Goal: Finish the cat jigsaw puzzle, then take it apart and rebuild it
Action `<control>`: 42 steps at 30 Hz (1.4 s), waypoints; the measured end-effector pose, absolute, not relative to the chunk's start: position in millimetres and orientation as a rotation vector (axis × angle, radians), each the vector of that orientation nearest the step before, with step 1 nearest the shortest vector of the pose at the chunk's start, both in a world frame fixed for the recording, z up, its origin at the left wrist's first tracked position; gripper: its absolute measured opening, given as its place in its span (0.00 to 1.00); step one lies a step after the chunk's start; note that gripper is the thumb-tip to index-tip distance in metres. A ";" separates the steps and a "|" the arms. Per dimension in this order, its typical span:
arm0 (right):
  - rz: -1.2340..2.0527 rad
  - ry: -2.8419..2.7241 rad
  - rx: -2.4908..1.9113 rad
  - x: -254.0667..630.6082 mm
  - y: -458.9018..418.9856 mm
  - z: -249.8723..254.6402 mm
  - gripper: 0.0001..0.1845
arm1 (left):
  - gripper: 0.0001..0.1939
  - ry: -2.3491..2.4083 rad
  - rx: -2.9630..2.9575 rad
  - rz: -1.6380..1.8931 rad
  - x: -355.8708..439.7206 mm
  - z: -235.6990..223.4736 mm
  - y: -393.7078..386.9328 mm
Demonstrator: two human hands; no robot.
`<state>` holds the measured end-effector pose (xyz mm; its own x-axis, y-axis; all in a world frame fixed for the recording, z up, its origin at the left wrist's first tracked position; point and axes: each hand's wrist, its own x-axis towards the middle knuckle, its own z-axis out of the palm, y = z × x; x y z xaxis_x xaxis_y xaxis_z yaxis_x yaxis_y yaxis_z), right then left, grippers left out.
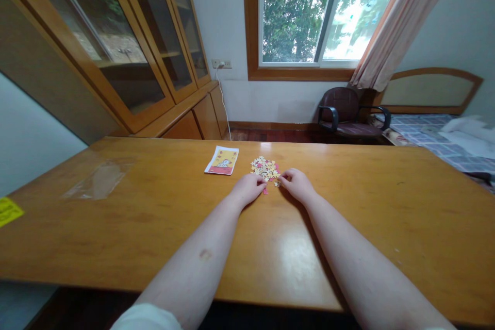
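Spread wide across the view: a glossy wooden tabletop (135,237), bare over most of its surface, with light glaring off the near edge. Rising along the left, a tall wooden cabinet (154,62) with glass doors. Straight ahead on the far wall, a window (296,10) full of green leaves. Off to the right beyond the tabletop, a bed (421,129) with checked covers. Hanging beside the window, a pink curtain (410,26); below, a dark armchair (342,105).

Lying flat on the left part of the tabletop, a clear plastic wrapper (99,180). Reaching in from the near edge, two hands: left hand (248,189) and right hand (297,185), both with fingers curled and fingertips drawn nearly together, at the near side of the puzzle pieces. Impossible to make out from here any piece actually gripped by either.

Left of the pile and a little apart, a white-bordered picture card (221,160), printed in yellow and red. Near the middle of the tabletop, just beyond the fingertips, a heap of puzzle pieces (264,167), cream, yellow and pink. Smallest of all, just beside the left fingertips, a pink piece (265,192); under the right fingertips, a pale piece (277,184).
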<state>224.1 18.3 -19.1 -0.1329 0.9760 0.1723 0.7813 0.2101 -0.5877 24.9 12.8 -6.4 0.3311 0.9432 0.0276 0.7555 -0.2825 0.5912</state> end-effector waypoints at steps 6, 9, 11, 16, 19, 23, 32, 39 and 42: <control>0.528 -2.103 -1.581 225.5 17.3 -19.2 0.10 | 0.13 1.597 1.978 0.805 21.5 -8.9 19.2; 0.479 -2.089 -1.621 226.6 18.7 -20.1 0.10 | 0.13 1.622 1.882 0.909 19.0 -10.5 22.9; 0.419 -2.070 -1.650 228.3 20.1 -20.3 0.13 | 0.13 1.623 1.836 0.960 18.2 -12.2 24.5; 0.346 -2.022 -1.783 232.4 22.7 -19.6 0.15 | 0.13 1.617 1.817 0.973 19.0 -13.6 24.5; 0.357 -1.945 -1.877 235.3 24.1 -19.7 0.14 | 0.13 1.611 1.826 0.959 19.5 -12.6 23.4; 0.354 -1.789 -2.013 240.3 26.4 -21.9 0.10 | 0.13 1.611 1.817 0.962 19.7 -12.5 23.0; 0.357 -2.005 -1.712 233.6 21.8 -21.2 0.14 | 0.14 1.613 1.832 0.930 21.9 -12.2 22.6; 0.375 -2.073 -1.612 233.0 20.1 -19.4 0.14 | 0.13 1.601 1.838 0.942 22.4 -12.8 22.7; 0.450 -2.138 -1.475 230.1 17.1 -17.4 0.14 | 0.14 1.597 1.849 0.928 23.4 -12.9 22.6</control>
<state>230.1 17.1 -17.4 -0.2878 0.9336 0.2136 0.7685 0.3582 -0.5302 23.4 22.6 -12.9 0.0687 0.9847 0.1602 0.6269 -0.1675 0.7609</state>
